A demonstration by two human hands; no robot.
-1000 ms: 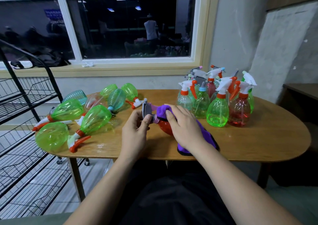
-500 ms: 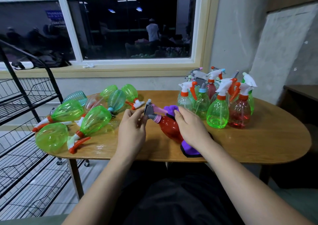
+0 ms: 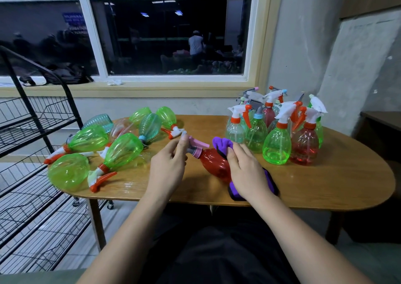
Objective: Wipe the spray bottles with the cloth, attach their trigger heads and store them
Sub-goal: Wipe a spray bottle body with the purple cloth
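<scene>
Red spray bottle (image 3: pixel 213 162) is held between both hands, tilted low over the worktop (image 3: pixel 325 181). Its neck is turned toward the left hand and its base is hidden under the right hand. Whether it touches the worktop cannot be told.

Trigger head (image 3: pixel 195 146), grey with a pink collar and pink lever, is seated at the bottle neck. How far it is screwed on cannot be told.

Left hand (image 3: pixel 167 166) is closed on the trigger head, which is pinched between thumb and fingertips.

Right hand (image 3: pixel 247 172) is curled over the bottle body, with the purple cloth (image 3: pixel 222 143) pressed against it under the fingers. One bunched end of the cloth is seen just past the fingertips. More of it, dark-edged, is seen under the palm and wrist, lying on the worktop.

Left of the left hand, lying bottles (image 3: pixel 123 151) are spread on their sides. Most are green, one is teal and ribbed, one is clear. White-and-orange heads are fitted on several.

Beyond the right hand and to its right, upright bottles (image 3: pixel 276 149) are packed close together, all with heads fitted. A green one is nearest the hand, with a red one just beside it.

Far left of the left hand, a black wire rack (image 3: pixel 32 131) is stood beside the worktop. A dark window (image 3: pixel 169 36) is seen behind everything.
</scene>
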